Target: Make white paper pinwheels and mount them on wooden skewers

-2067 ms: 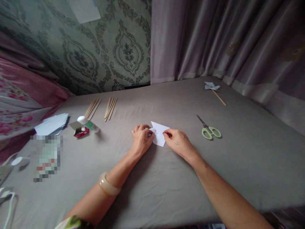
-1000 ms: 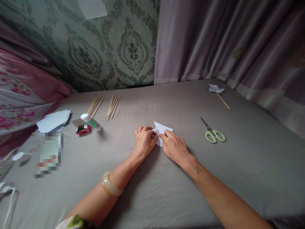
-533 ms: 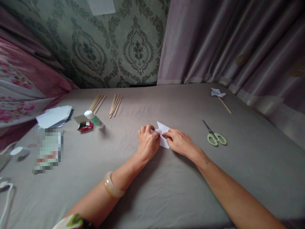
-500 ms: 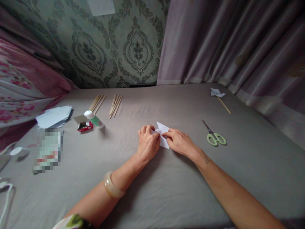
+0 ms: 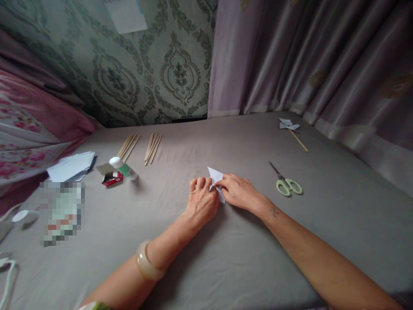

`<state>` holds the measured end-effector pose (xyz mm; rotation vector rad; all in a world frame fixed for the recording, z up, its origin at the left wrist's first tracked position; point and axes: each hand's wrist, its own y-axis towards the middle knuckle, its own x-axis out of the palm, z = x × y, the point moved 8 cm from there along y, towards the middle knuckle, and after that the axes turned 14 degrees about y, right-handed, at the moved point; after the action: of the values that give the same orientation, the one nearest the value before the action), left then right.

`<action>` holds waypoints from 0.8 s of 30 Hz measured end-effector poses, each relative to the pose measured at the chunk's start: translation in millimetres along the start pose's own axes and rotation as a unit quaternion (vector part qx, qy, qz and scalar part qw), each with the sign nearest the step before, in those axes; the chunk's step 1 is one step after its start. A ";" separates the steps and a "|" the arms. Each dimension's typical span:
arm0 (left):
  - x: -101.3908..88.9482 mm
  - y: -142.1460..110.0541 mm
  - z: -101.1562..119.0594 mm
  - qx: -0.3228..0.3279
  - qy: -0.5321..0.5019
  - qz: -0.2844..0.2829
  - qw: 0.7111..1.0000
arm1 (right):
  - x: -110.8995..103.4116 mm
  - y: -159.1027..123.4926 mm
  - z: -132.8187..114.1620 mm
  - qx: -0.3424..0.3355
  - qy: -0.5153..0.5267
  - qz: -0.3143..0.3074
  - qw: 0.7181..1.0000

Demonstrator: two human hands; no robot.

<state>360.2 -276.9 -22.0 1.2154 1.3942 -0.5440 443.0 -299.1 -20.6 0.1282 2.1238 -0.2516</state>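
Observation:
A small white paper pinwheel (image 5: 216,174) with folded blades lies on the grey cloth between my hands. My left hand (image 5: 202,199) is closed at its left side, fingers curled and pressing near its centre, covering part of it. From the right, my right hand (image 5: 238,190) pinches the paper, its fingertips close to the middle. The scissors (image 5: 288,186) with light green handles lie to the right of my right hand, blades pointing away. Whether a pin sits at the paper's centre is hidden by my fingers.
A finished pinwheel on a stick (image 5: 289,124) lies at the far right. On the left are wooden sticks (image 5: 153,148) in two groups, a glue stick (image 5: 124,168), an open red box (image 5: 112,178) of small metal pieces, a stack of paper (image 5: 71,167) and a white cable (image 5: 9,280).
My left hand has turned slightly and its fingers have curled more over the paper, covering more of its left side. My right hand keeps its pinch. The whole view has shifted a little.

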 end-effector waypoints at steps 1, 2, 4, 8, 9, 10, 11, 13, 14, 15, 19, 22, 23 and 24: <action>-0.3 0.6 1.1 0.002 0.004 -0.003 1.000 | -0.3 0.2 -1.1 -0.003 -0.003 -0.006 1.000; -0.8 1.3 2.1 0.005 0.006 -0.006 1.000 | -0.5 0.4 -2.0 -0.005 -0.004 -0.012 1.000; -1.8 2.8 3.4 0.007 0.005 -0.014 1.000 | -0.7 0.9 -2.4 -0.002 -0.006 -0.022 1.000; -2.9 4.9 4.0 0.004 -0.002 -0.029 1.000 | 1.0 1.4 -0.6 -0.003 0.001 -0.024 1.000; -2.8 4.8 4.2 0.003 -0.003 -0.031 1.000 | 1.7 1.3 0.0 -0.005 0.007 -0.020 1.000; -2.5 4.5 4.5 0.003 -0.004 -0.031 0.999 | 2.6 1.1 0.7 -0.007 0.013 -0.016 1.000; -2.0 4.1 4.7 0.003 -0.005 -0.031 1.000 | 3.5 0.8 1.4 -0.007 0.017 -0.013 1.000; -0.5 2.7 4.2 -0.001 -0.008 -0.027 1.000 | 4.6 -0.4 2.1 -0.006 0.020 -0.001 1.000; 0.3 1.9 3.8 -0.003 -0.009 -0.025 1.000 | 4.9 -1.2 1.8 -0.008 0.019 0.005 1.000; 1.2 1.2 3.0 -0.006 -0.011 -0.022 1.000 | 4.9 -2.0 1.6 -0.009 0.018 0.011 1.000; 3.5 -0.6 -4.9 -0.036 -0.032 -0.019 0.999 | 4.5 -3.7 5.4 -0.005 0.033 0.027 0.999; 1.8 -0.1 -9.7 -0.051 -0.045 -0.011 0.998 | 5.5 -3.5 12.7 -0.018 0.074 0.030 0.997; 0.8 0.3 -10.8 -0.055 -0.045 -0.007 0.997 | 5.5 -3.6 15.2 -0.026 0.094 0.034 0.995; -0.1 0.7 -12.0 -0.060 -0.046 -0.004 0.997 | 4.9 -4.0 18.0 -0.034 0.116 0.044 0.992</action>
<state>355.5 -266.3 -18.7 1.0771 1.3354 -0.5073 454.4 -307.2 -33.5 0.2196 2.3475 -0.1165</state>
